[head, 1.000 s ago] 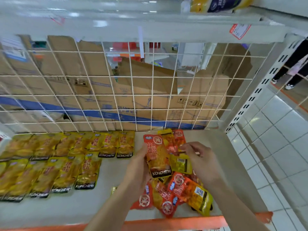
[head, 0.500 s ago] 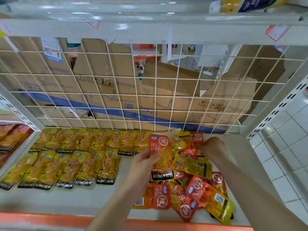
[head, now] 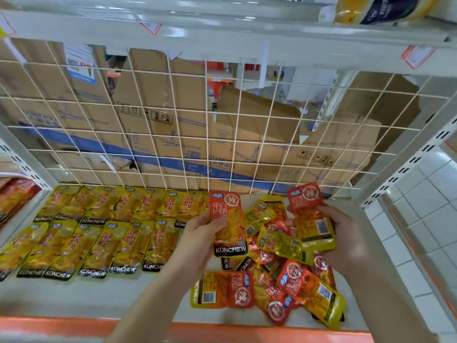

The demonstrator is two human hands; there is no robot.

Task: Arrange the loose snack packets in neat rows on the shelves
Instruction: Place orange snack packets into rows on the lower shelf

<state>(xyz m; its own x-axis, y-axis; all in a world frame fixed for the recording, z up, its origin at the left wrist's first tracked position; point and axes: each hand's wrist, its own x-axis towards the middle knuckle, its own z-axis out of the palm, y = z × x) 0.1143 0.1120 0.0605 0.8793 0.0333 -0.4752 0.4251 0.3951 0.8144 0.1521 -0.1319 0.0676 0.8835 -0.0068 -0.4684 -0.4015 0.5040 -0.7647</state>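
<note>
Yellow packets carry black bands, red-orange packets white seals; the shelf edge is orange.

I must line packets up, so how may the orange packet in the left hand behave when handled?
The orange packet stands upright in the left hand, so probably stiff. Its glossy film may be slippery. Flat and thin, it looks light, unlikely to roll.

yellow packets in two rows, red-orange packets heaped beside
</note>
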